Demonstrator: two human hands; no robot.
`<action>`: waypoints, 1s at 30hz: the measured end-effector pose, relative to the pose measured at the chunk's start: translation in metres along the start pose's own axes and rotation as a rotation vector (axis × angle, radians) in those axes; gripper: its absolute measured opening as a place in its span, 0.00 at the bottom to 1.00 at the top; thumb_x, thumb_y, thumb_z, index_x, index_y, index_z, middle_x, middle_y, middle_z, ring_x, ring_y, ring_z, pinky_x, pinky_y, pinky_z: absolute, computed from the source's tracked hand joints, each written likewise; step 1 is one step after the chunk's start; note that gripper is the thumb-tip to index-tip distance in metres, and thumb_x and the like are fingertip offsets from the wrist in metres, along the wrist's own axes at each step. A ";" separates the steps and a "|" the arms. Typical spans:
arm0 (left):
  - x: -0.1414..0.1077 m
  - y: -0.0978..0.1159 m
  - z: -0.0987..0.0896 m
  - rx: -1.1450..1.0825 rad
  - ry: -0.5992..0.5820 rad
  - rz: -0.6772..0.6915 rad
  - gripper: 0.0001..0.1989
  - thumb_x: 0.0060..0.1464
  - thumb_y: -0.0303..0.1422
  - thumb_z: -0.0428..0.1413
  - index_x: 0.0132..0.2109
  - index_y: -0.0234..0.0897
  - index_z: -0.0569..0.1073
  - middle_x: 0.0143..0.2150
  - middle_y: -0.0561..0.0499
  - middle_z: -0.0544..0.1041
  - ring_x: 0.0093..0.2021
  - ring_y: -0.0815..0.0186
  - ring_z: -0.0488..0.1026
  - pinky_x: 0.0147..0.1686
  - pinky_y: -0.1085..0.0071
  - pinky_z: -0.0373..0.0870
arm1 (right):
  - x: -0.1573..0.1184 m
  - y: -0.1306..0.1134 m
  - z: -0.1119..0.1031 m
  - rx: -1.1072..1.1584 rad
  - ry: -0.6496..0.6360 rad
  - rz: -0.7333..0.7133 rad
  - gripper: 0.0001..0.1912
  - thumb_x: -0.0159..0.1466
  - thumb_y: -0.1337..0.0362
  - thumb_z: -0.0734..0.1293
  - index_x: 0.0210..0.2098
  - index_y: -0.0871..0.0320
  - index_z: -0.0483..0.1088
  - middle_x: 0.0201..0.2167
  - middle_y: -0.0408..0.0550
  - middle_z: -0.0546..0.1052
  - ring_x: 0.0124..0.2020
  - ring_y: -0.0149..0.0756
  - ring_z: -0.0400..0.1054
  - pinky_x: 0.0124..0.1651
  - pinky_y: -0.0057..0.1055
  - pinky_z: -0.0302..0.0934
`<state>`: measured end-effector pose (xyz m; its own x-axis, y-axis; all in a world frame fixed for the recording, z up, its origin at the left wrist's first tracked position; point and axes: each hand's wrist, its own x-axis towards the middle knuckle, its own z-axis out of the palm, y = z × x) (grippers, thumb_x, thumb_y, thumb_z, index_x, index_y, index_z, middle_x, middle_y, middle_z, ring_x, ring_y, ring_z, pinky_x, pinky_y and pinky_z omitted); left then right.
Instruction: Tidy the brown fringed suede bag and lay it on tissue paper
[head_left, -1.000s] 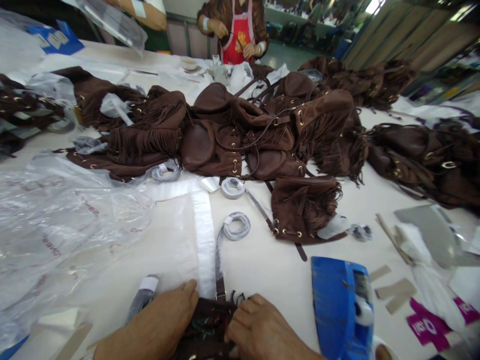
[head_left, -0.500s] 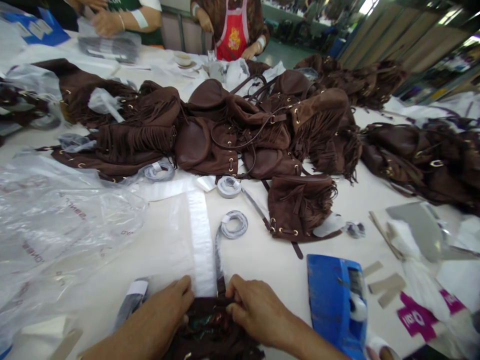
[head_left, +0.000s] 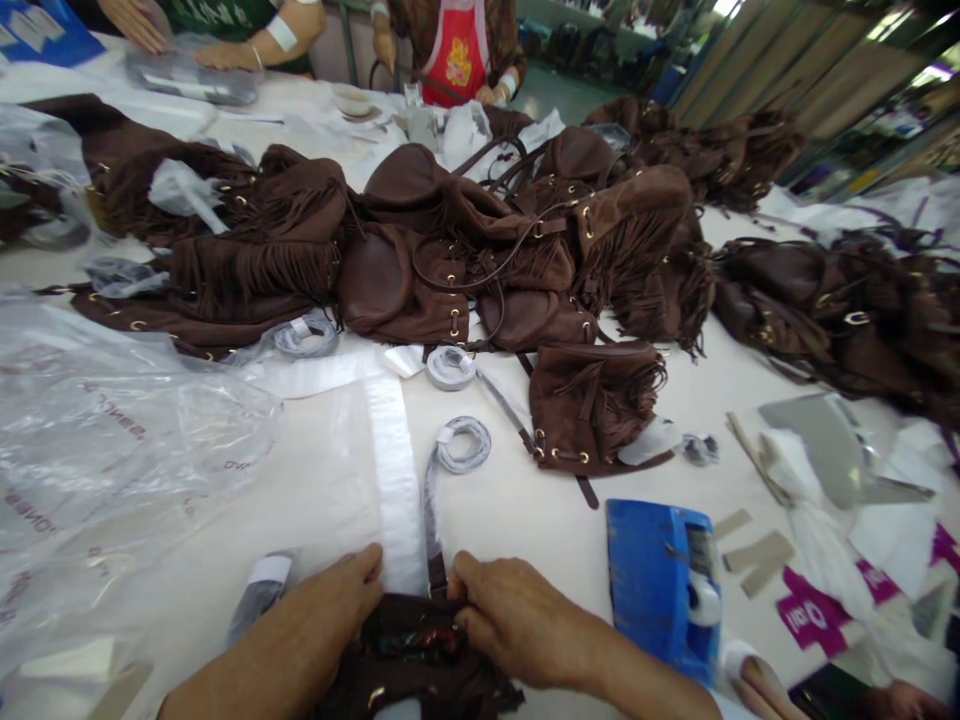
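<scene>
At the bottom centre lies a dark brown fringed bag [head_left: 420, 680], its mouth parted and something dark and shiny showing inside. My left hand [head_left: 330, 615] is closed on the left side of its rim. With fingers pinched, my right hand [head_left: 502, 610] grips the rim's right side. A strap runs up from the bag between my hands and ends in a wrapped grey coil [head_left: 463, 445] flat on the table. Another wrapped strap roll [head_left: 262, 590] lies just left of my left forearm. The lower part of the bag is cut off by the frame edge.
Brown fringed bags [head_left: 375, 270] are heaped across the middle, and one bag [head_left: 592, 410] lies nearer. Clear plastic bags [head_left: 112, 450] spread over the left. A blue tape dispenser [head_left: 660, 580] stands right of my right arm. Two people work across the table [head_left: 525, 530].
The view has shifted slightly. Both my hands keep hold of the bag's rim, and its opening looks a little narrower. Across the table, a person's hands now lie flatter on a plastic-wrapped package.
</scene>
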<state>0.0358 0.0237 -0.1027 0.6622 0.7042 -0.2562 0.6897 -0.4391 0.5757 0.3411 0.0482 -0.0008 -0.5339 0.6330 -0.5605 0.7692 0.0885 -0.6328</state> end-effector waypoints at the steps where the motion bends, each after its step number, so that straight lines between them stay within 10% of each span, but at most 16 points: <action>1: 0.001 0.001 -0.004 -0.003 -0.027 -0.009 0.28 0.61 0.26 0.48 0.66 0.50 0.60 0.67 0.51 0.66 0.64 0.59 0.67 0.63 0.63 0.65 | -0.001 0.000 0.000 0.004 0.002 -0.007 0.14 0.62 0.66 0.63 0.47 0.54 0.64 0.39 0.47 0.78 0.39 0.41 0.71 0.36 0.29 0.53; 14: 0.000 -0.001 -0.023 0.101 -0.083 0.040 0.32 0.57 0.19 0.44 0.64 0.53 0.63 0.66 0.55 0.68 0.63 0.63 0.67 0.63 0.66 0.63 | -0.001 0.006 0.004 0.081 0.055 0.003 0.12 0.62 0.67 0.63 0.46 0.54 0.66 0.35 0.45 0.76 0.35 0.38 0.70 0.35 0.28 0.55; 19: -0.005 -0.007 -0.025 0.242 -0.113 -0.042 0.29 0.55 0.17 0.45 0.60 0.48 0.69 0.63 0.48 0.70 0.63 0.57 0.67 0.61 0.59 0.67 | -0.018 0.012 -0.010 0.212 0.147 -0.268 0.20 0.65 0.71 0.61 0.56 0.53 0.65 0.49 0.47 0.74 0.44 0.35 0.69 0.47 0.29 0.60; 24: -0.003 0.018 -0.049 0.190 -0.145 -0.095 0.24 0.56 0.18 0.45 0.54 0.43 0.73 0.58 0.44 0.73 0.57 0.57 0.71 0.58 0.58 0.68 | -0.006 0.007 -0.005 0.222 -0.033 -0.507 0.27 0.63 0.60 0.71 0.61 0.50 0.64 0.59 0.48 0.70 0.45 0.34 0.71 0.45 0.26 0.63; 30: -0.008 0.058 -0.089 0.087 -0.124 -0.212 0.12 0.63 0.28 0.45 0.46 0.42 0.73 0.47 0.46 0.76 0.47 0.58 0.73 0.49 0.61 0.68 | 0.013 -0.006 -0.005 -0.007 -0.043 -0.438 0.10 0.64 0.57 0.71 0.43 0.54 0.74 0.42 0.43 0.78 0.43 0.35 0.72 0.44 0.24 0.61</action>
<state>0.0446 0.0423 0.0019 0.5273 0.7144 -0.4600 0.8359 -0.3388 0.4319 0.3310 0.0602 -0.0016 -0.8240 0.5025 -0.2618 0.4693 0.3464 -0.8122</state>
